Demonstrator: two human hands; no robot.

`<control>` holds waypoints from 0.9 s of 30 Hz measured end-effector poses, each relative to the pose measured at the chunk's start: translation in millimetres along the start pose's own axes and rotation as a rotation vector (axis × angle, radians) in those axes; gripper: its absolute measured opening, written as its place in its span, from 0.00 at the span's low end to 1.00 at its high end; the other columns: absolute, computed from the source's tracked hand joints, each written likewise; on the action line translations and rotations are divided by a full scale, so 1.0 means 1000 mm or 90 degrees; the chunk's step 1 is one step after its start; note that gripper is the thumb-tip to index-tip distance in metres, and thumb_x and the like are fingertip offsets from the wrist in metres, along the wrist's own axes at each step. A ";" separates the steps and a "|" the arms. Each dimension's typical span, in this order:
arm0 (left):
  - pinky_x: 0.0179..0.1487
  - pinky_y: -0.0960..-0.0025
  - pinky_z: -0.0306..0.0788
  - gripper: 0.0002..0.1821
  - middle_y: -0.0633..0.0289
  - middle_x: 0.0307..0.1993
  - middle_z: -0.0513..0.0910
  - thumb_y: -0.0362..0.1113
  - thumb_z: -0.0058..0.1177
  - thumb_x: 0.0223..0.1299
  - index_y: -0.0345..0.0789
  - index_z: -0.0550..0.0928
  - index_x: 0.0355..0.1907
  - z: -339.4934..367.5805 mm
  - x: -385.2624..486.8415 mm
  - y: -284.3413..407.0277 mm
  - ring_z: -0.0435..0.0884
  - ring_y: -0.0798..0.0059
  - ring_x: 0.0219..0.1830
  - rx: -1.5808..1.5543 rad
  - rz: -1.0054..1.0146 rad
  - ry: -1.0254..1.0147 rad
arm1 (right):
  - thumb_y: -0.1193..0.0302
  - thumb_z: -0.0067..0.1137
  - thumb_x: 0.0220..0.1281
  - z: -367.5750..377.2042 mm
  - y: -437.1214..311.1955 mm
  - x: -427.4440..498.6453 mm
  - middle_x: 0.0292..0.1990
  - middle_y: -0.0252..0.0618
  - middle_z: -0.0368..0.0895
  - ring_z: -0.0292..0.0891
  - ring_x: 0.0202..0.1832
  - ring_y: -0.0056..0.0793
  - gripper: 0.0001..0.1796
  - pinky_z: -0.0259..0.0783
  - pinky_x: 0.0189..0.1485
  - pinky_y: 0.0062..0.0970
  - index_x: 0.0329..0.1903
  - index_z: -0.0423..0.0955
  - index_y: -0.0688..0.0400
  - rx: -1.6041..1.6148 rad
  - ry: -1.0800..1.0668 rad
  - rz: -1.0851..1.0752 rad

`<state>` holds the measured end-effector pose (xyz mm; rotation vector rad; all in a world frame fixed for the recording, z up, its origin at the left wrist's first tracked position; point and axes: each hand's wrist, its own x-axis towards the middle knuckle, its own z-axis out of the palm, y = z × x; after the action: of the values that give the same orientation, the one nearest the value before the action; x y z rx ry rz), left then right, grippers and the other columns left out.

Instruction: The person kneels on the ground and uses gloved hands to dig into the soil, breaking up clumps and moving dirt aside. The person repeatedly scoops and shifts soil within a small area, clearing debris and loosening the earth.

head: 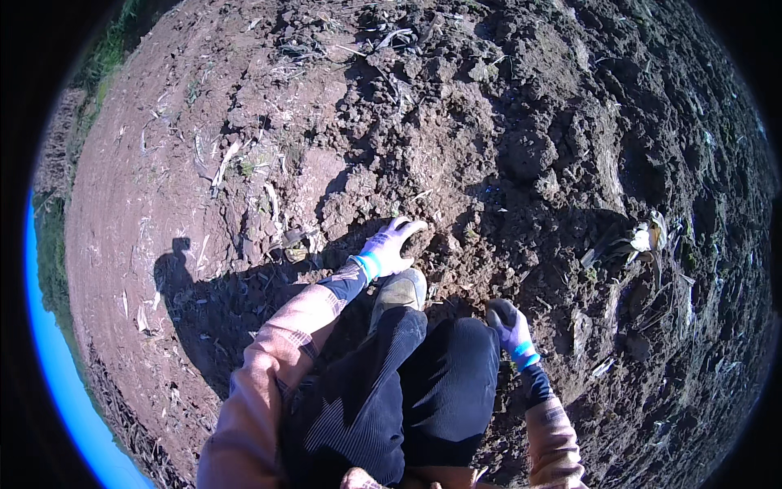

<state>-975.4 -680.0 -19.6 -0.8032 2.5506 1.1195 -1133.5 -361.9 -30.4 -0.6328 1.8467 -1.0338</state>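
Note:
My left hand [394, 244], in a pale work glove with a blue cuff, reaches down to the clumpy brown soil [440, 253] just ahead of my shoe [400, 290]. Its thumb and fingers are spread around a clod, and I cannot tell whether they grip it. Beside my right knee is my right hand [508, 324], in a matching glove with a darker, soiled palm side. Its fingers are curled close to the ground; whether something lies inside them is hidden.
Rough, broken clods [531, 147] spread ahead and to the right. A pale, cut plant stump with dry leaves [644, 238] stands at the right. Dry husks [226, 162] litter the flatter soil at the left, where my shadow [214, 312] falls. Green plants edge the far left.

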 end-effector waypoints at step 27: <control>0.51 0.76 0.78 0.13 0.64 0.43 0.84 0.25 0.61 0.61 0.34 0.81 0.50 -0.133 0.013 -0.062 0.83 0.79 0.43 -0.895 0.026 0.465 | 0.69 0.62 0.67 0.167 -0.282 0.253 0.30 0.29 0.82 0.77 0.25 0.17 0.09 0.73 0.25 0.19 0.47 0.76 0.55 0.505 -0.245 0.035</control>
<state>-950.0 -817.7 27.6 -1.6111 1.7679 3.1138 -1101.2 -765.6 53.4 -0.2646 0.9932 -1.3710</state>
